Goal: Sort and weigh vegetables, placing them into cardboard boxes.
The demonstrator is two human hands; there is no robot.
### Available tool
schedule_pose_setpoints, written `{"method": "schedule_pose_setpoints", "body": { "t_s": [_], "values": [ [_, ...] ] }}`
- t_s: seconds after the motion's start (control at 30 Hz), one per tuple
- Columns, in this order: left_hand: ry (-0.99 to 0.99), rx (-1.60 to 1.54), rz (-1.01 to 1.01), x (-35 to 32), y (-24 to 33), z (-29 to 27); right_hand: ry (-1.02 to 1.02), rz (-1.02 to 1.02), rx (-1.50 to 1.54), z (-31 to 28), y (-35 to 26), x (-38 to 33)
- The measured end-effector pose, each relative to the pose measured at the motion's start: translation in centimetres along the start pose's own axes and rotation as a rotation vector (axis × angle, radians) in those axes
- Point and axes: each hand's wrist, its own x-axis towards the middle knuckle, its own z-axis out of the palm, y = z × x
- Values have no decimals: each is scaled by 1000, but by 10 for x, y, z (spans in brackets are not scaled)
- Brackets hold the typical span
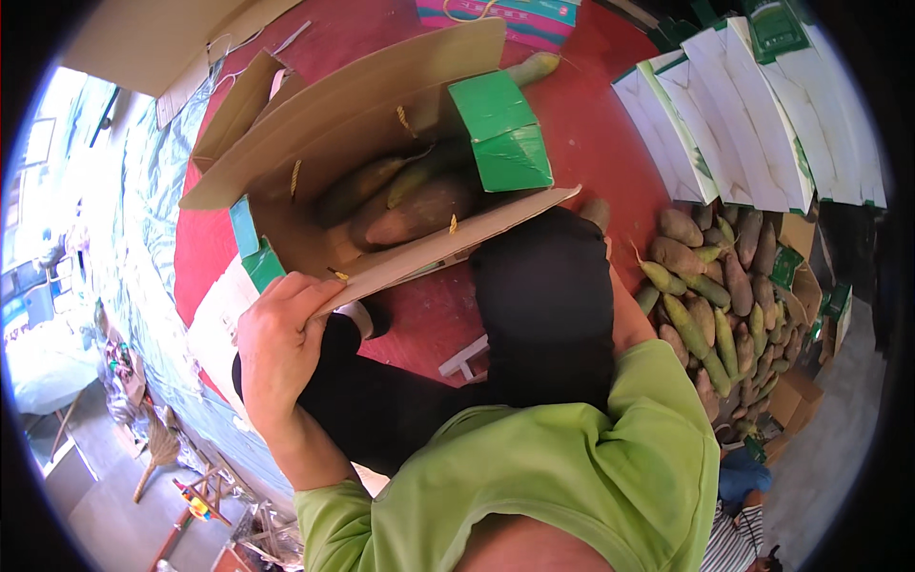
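Observation:
An open cardboard box (pixel 276 205) with green end flaps stands before me, its long flaps raised. Inside lie several large radishes (pixel 419 212), green fading to reddish brown. My left hand (pixel 281 334) is closed on the near flap's left corner, thumb on top. Yellow cord handles (pixel 402 119) hang from the box walls. My right forearm (pixel 629 310) reaches forward beside my black-trousered knee, which hides that hand's fingers. Just beyond the knee shows the end of a radish (pixel 596 212); whether my right hand touches it cannot be seen.
A big heap of radishes (pixel 720 296) lies on the right. White-and-green boxes (pixel 739 105) stand in a row beyond it. A single radish (pixel 536 67) pokes out behind the open box. A pink and blue carton (pixel 519 21) sits at the far edge of the red floor covering (pixel 591 114).

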Motion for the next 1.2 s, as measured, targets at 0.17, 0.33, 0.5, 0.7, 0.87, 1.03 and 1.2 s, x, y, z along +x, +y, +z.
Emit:
{"method": "schedule_pose_setpoints", "body": {
  "t_s": [0.17,0.33,0.5,0.7,0.87,1.03,1.2],
  "values": [
    [8,3,14,1,-3,2,-201,118,174,-36,-21,-19],
    [9,10,28,-4,-7,2,-329,-413,97,-64,-74,-69],
    [19,39,54,-6,-10,3,-391,-969,-31,-86,-179,-164],
    [39,80,69,-9,-12,5,-351,-1302,-227,-89,-269,-286],
    [53,52,62,-11,-12,5,-241,-1917,-768,-42,-290,-357],
    [40,29,45,-12,-14,6,-330,-1949,-1193,35,-277,-386],
    [45,9,79,-9,-18,7,-463,-1838,-1355,95,-258,-391]
  ]
}}
